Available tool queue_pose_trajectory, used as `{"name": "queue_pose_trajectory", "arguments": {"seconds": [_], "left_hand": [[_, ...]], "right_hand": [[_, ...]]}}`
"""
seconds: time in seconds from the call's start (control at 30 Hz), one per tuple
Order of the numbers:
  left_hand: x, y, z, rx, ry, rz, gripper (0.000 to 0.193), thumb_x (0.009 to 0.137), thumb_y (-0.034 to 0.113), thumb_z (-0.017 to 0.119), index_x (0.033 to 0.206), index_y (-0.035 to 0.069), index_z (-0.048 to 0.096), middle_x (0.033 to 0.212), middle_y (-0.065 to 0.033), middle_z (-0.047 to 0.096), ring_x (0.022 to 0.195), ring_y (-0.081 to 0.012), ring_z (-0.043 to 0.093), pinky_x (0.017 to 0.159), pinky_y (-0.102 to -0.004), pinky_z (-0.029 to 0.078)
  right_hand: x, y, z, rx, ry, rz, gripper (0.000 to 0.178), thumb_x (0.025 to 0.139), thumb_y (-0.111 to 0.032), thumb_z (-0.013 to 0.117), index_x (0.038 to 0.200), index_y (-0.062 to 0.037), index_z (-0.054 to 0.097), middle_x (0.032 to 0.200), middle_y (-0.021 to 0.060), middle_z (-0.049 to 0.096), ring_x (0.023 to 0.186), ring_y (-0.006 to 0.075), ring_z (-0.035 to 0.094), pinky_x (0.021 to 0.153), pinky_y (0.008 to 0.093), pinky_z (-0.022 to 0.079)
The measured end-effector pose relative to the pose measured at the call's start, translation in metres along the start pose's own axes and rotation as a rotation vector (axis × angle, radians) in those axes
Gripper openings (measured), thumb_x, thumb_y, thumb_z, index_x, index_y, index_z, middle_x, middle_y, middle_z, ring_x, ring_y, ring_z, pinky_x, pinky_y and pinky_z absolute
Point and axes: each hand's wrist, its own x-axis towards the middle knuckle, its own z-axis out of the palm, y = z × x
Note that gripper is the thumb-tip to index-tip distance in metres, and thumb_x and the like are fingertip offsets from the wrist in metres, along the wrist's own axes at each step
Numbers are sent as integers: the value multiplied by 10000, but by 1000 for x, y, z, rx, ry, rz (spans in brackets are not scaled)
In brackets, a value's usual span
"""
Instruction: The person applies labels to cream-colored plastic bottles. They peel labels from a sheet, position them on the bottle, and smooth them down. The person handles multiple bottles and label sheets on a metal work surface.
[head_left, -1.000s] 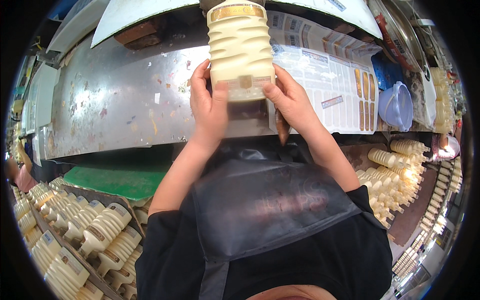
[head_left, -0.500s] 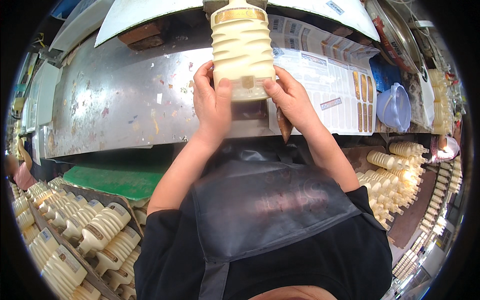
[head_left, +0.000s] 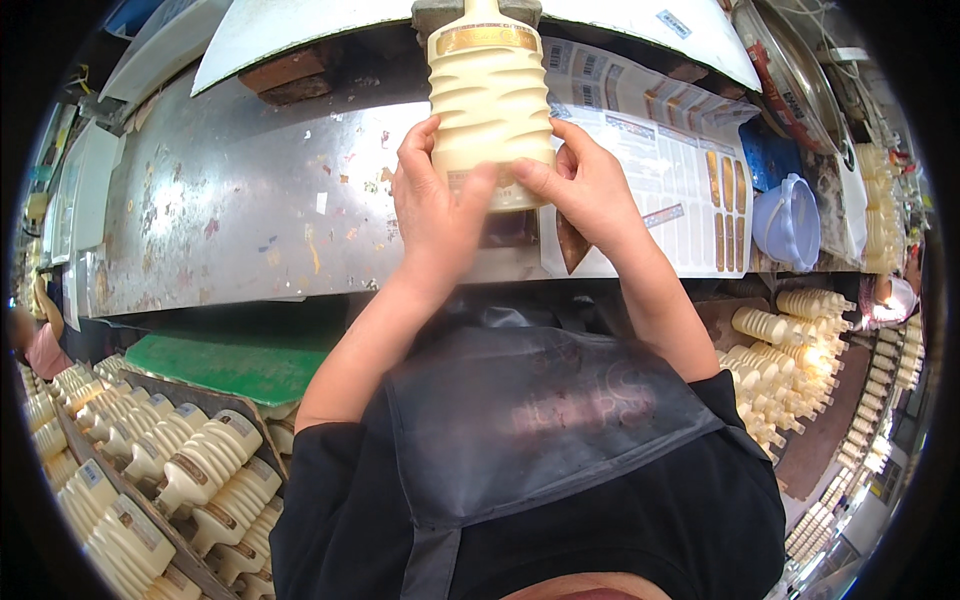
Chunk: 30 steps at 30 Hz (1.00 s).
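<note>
A cream-coloured bottle (head_left: 490, 110) with wavy ridges lies at the bench's middle, its neck pointing away from me. A gold label band crosses its shoulder, and the lower label is partly covered by my thumbs. My left hand (head_left: 437, 200) grips the bottle's left side near the base, its thumb blurred over the lower label. On the other side my right hand (head_left: 590, 190) holds the base, thumb pressed on the label. Tucked in that hand is a brown pointed tool (head_left: 572, 243), its tip sticking out below the palm; its upper part is hidden.
Label sheets (head_left: 690, 190) lie to the right on the metal bench (head_left: 250, 210), beside a lavender bucket (head_left: 787, 222). A dark block (head_left: 430, 14) sits at the bottle's neck. Racks of similar bottles (head_left: 215, 450) stand lower left, more bottles (head_left: 780, 370) at right. A person (head_left: 50, 345) is far left.
The bottle has shifted slightly toward me and to the right. My left thumb has slid inward over the lower label, and my right thumb has also moved inward across it.
</note>
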Motion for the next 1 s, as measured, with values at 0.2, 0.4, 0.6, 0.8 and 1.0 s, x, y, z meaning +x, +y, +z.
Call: {"name": "queue_pose_trajectory", "arguments": {"seconds": [0.2,0.4,0.6,0.8,1.0], "left_hand": [[0,1,-2,-101,-17,-77,649,921,267,660,1406,-26,344,1247,-251,572,1127,-321,594,995,-446,458],[0,5,0,-126,-4,-57,607,925,249,651,1388,-15,361,1219,-250,590,1096,-316,610,980,-440,469],[2,6,-4,-108,-11,-86,605,931,263,651,1381,-10,353,1202,-245,593,1081,-299,617,950,-423,485],[3,11,-1,-133,-3,-101,601,930,261,657,1374,-8,354,1184,-237,595,1065,-285,617,937,-414,489],[2,9,0,-127,3,-99,581,940,261,651,1369,-7,363,1175,-220,601,1052,-271,618,939,-403,490]], "right_hand": [[-1,4,-2,16,8,13,774,857,-448,768,1402,50,534,750,-13,515,688,63,511,608,235,445],[0,5,3,5,36,-43,780,840,-465,775,1395,33,548,738,-19,499,687,63,475,621,235,424],[-1,4,0,-8,19,-36,791,828,-467,789,1396,28,550,752,-16,519,686,65,483,617,236,425],[-1,-1,2,-33,24,-18,810,796,-466,793,1388,29,546,857,64,601,785,151,569,706,285,474],[-1,3,2,-26,10,26,812,769,-484,764,1371,17,549,1024,226,731,950,319,726,851,383,555]]}}
